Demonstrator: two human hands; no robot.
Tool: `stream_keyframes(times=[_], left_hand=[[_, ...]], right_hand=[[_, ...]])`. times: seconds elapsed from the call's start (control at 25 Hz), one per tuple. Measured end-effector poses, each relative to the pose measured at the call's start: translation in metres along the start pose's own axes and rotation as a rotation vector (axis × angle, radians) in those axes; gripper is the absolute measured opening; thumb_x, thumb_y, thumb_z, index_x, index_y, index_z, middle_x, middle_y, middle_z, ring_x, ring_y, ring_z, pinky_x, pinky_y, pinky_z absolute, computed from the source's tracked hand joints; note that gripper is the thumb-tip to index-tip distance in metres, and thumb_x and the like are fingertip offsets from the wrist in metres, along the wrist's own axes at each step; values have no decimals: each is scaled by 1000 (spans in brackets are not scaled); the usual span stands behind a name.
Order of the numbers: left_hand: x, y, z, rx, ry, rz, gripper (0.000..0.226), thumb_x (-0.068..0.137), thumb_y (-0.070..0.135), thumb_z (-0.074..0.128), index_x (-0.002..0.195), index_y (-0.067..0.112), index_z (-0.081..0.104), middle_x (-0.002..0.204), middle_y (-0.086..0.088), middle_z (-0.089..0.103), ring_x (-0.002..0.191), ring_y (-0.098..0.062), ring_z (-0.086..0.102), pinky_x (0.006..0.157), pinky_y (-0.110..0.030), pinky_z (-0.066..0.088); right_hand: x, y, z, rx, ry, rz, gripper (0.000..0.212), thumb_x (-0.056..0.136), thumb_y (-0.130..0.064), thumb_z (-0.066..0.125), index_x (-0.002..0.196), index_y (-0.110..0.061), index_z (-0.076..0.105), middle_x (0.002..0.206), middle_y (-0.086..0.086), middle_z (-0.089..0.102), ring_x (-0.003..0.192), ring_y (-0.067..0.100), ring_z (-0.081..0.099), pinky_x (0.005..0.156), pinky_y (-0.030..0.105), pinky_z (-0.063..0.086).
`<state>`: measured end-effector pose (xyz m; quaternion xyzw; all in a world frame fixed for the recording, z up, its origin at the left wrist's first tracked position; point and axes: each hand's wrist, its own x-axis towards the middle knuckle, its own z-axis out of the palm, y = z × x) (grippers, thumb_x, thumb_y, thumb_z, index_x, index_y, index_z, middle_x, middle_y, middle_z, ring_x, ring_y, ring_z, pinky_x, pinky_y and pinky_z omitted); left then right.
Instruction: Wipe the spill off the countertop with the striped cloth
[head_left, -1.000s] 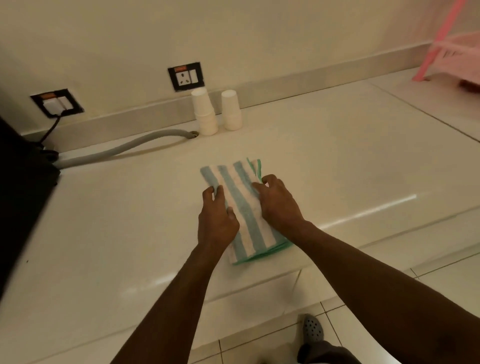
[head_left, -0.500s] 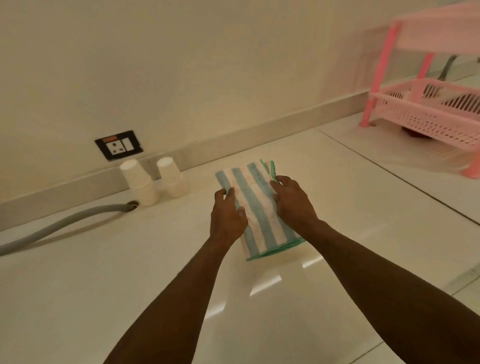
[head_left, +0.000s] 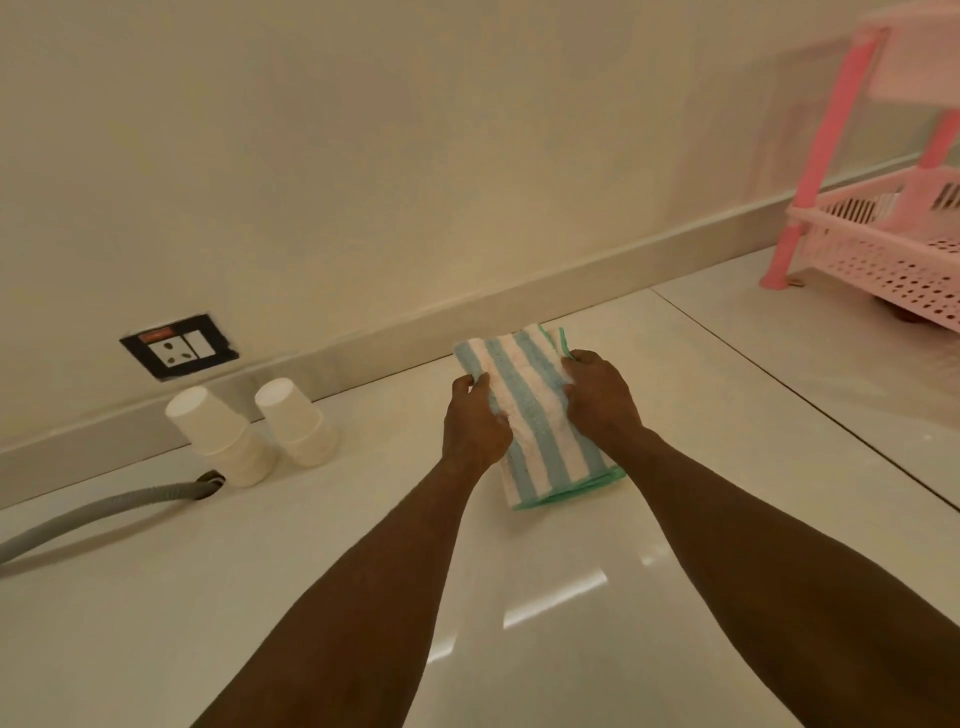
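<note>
A folded cloth (head_left: 535, 415) with blue and white stripes and a green hem lies on the glossy white countertop (head_left: 260, 597), near the back wall. My left hand (head_left: 472, 426) grips its left edge, fingers curled over the fabric. My right hand (head_left: 597, 397) grips the right edge the same way. Both arms stretch forward over the counter. No spill shows on the shiny surface around the cloth; whatever is under the cloth is hidden.
Two stacks of upturned white paper cups (head_left: 223, 434) (head_left: 298, 421) stand at the wall to the left, below a black wall socket (head_left: 179, 347). A grey hose (head_left: 104, 512) enters the counter beside them. A pink plastic rack (head_left: 883, 244) stands at the right.
Both hands have pushed the cloth away from the counter's front edge toward the back wall and rightward. The view has swung right, bringing the pink rack into sight.
</note>
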<state>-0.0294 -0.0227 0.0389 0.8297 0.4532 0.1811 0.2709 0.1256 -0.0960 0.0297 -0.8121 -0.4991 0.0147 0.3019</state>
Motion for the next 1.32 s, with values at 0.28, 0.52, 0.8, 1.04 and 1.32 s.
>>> stream_keyframes(times=[0.28, 0.52, 0.8, 1.04, 1.32], left_hand=[[63, -17, 26, 73, -34, -39, 65, 92, 19, 58, 148, 6, 29, 150, -16, 32, 135, -28, 39, 107, -31, 34], [77, -39, 52, 265, -61, -46, 56, 93, 30, 52, 142, 8, 36, 147, -13, 32, 127, -30, 43, 99, -38, 43], [60, -64, 72, 497, -235, 107, 84, 87, 73, 5, 153, 22, -7, 163, -2, -12, 149, -22, -11, 119, -43, -3], [37, -53, 33, 439, -124, 123, 89, 81, 76, -5, 153, 24, -7, 162, 1, -12, 149, -17, -12, 117, -39, -9], [-41, -62, -40, 349, -37, 41, 87, 83, 75, -2, 153, 24, -5, 163, 3, -6, 149, -14, -6, 118, -36, -4]], right_hand=[[54, 26, 41, 27, -40, 41, 13, 87, -5, 57, 100, -5, 60, 109, 13, 59, 93, 29, 58, 77, 36, 51], [63, 45, 70, -96, -184, 99, 40, 91, -10, 52, 131, -6, 48, 144, 14, 42, 118, 32, 47, 96, 41, 43], [39, 43, 85, -315, -398, -44, 65, 98, -56, 11, 153, -24, 3, 163, -2, -1, 149, 17, -4, 121, 41, 1], [27, 16, 59, -336, -358, -28, 70, 94, -63, 8, 153, -26, 0, 163, 2, -1, 149, 20, -7, 120, 46, -3], [-17, -68, 44, -220, -307, -157, 63, 99, -54, 9, 153, -22, 9, 163, 3, 6, 149, 19, -3, 118, 39, -7]])
